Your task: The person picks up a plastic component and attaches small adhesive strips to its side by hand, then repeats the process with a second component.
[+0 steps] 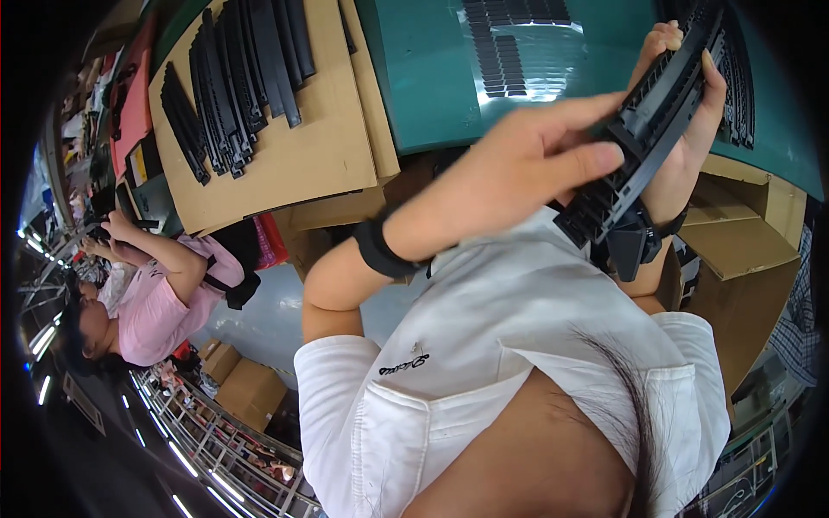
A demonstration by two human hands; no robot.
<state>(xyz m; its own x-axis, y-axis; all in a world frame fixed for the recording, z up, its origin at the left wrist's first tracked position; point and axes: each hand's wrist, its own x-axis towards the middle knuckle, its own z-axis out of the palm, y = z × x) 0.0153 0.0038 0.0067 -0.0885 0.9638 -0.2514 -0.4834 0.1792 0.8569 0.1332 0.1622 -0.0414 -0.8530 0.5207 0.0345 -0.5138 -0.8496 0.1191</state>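
Thumb (pixel 604 159) of my left hand (pixel 527 164), opposed by the fingers at the left edge, pinches a long, black, slotted strip (pixel 658 119) near its lower end. My right hand (pixel 693 134) grips the same strip farther up, fingertips curled over its left edge and one digit laid along its right. The strip is held aloft and tilted above the near edge of the green desk (pixel 423 78), right of the middle. A black band (pixel 378 246) circles my left wrist; a dark device (pixel 635 246) sits by the right.

Beyond, small black pieces (pixel 501 65) lie in rows toward the desk's far edge. More black strips (pixel 738 95) lie just right of the held one. Below the near edge, at right, stands a cardboard box (pixel 734 250). At the desk's left side, a cardboard sheet (pixel 332 147) carries curved black lengths (pixel 233 86) toward its far edge. Farther left, a person in a pink shirt (pixel 160 315) raises both hands.
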